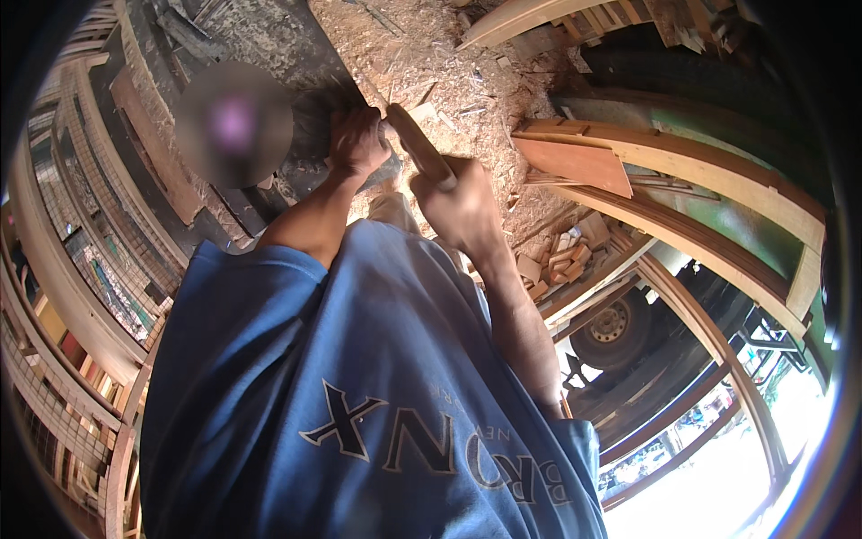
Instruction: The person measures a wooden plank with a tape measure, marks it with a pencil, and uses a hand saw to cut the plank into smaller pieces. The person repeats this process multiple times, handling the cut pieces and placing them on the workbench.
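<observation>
Over sawdust [503, 112], the wooden bar [418, 145] points away, leftward; long axis diagonal.

Right hand [460, 202]: wrapped around a thick wooden stick [418, 144].
Left hand [356, 139]: curled into a fist just beside the stick's far end (what lies inside, we cannot tell).
Shavings [485, 90]: we see them spread pale over the far ground.
Right side: long wooden beams [709, 157], heaped offcuts [567, 256], a wheel [611, 325].
Left side: mesh-covered frames [72, 301].
Near: our blue shirt [260, 359].
</observation>
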Tool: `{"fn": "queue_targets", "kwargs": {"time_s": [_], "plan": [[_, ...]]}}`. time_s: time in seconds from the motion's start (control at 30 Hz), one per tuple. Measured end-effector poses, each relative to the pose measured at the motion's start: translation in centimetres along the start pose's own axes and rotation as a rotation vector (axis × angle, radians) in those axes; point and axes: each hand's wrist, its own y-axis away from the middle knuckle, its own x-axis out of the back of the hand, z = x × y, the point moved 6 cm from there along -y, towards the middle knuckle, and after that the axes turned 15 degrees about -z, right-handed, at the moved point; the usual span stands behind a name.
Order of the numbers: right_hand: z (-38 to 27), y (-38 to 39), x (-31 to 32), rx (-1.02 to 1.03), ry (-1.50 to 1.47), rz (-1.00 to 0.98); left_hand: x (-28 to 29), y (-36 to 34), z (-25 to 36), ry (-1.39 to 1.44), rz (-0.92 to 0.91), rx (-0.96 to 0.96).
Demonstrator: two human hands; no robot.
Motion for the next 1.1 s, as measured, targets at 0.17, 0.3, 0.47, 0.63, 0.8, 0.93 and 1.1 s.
{"fn": "queue_targets", "kwargs": {"time_s": [0.17,0.3,0.47,0.63,0.8,0.93,1.1], "plan": [[-1.2,12.0,0.8,-0.134,0.185,-0.077,0.3,0.0,0.0,-0.047,-0.067,0.081],[-3.8,22.3,1.7,0.119,0.598,-0.028,1.1,0.3,0.0,0.068,-0.032,0.001],[-0.4,8.1,0.6,-0.272,0.068,0.040,0.4,0.4,-0.3,0.052,0.052,-0.015],[-1.3,0.1,-0.1,0.108,0.101,0.027,-1.0,0.0,-0.2,-0.043,-0.005,0.001],[0.0,15.8,0.0,0.082,0.315,0.004,0.3,0.3,0.0,0.009,0.075,-0.019],[-1.7,20.9,1.2,0.087,0.322,0.001,0.7,0.4,0.0,0.047,0.067,-0.037],[-0.5,3.8,0.0,-0.098,0.109,0.055,0.6,0.5,0.2,0.049,0.093,-0.049]]}}
